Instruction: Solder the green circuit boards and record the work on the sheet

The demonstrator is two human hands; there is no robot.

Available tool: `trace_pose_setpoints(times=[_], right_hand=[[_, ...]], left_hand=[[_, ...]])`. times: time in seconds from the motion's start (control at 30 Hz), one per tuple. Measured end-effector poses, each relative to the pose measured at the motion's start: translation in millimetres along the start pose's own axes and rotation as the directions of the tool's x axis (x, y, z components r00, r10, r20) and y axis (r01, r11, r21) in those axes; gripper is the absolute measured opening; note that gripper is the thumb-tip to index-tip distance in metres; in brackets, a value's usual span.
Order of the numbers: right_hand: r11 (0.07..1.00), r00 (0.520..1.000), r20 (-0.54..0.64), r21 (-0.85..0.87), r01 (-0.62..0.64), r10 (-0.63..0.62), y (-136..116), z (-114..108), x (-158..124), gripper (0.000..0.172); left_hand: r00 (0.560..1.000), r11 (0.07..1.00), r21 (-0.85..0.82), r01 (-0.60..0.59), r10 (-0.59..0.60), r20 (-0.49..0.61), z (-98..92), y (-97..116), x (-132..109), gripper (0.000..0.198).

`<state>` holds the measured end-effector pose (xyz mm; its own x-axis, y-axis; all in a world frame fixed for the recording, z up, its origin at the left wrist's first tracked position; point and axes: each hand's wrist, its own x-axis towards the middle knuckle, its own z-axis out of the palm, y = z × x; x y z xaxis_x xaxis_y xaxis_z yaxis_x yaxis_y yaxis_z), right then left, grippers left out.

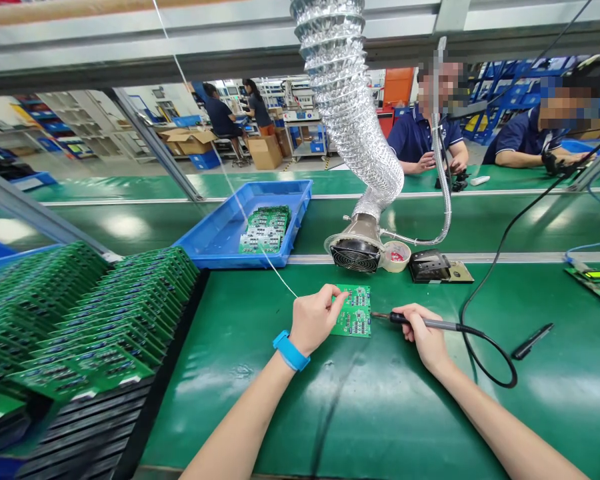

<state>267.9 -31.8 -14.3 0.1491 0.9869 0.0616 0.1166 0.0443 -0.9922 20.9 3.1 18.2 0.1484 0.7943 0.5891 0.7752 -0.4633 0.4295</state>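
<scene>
Pinching grip: left hand (314, 320) holds the left edge of a circuit board (356, 313) lying flat on the green mat (390, 413); right hand (425, 337) clenches a soldering iron (433, 324), tip just beside the board.

A populated green circuit board (355, 313) lies flat, components up.

the left hand's fingers (333, 298) cover one corner of the flat green circuit board (355, 312), whose tiny soldered parts are too small to read. right of those fingers, the right hand's fingers (407, 317) hide part of the slim black-and-grey soldering iron (430, 324), and its thin tip is too fine to show whether it touches the board. far left of the fingers, a stack of green circuit boards in a black rack (80, 320) runs off the picture's edge, as does a green board with a lit display (597, 283) far to their right.
</scene>
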Motion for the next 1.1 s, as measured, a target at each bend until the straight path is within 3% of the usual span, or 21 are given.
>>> trace_pose_setpoints(times=[0.23,0.97,1.1], right_hand=[[1.0,1.0,0.013,-0.012,-0.002,0.002,2,1,1,0.034],[1.0,0.998,0.057,-0.027,-0.005,0.006,-2,2,2,0.035],[1.0,1.0,0.018,-0.01,0.008,-0.008,-1,2,1,0.034]], left_hand=[[0.996,0.994,-0.088,0.061,-0.055,0.064,11.9,-1,-2,0.031],[0.986,0.991,-0.105,0.089,-0.072,0.149,14.0,-3,-4,0.029],[0.977,0.985,-0.124,0.121,-0.096,0.193,14.8,-5,-3,0.028]])
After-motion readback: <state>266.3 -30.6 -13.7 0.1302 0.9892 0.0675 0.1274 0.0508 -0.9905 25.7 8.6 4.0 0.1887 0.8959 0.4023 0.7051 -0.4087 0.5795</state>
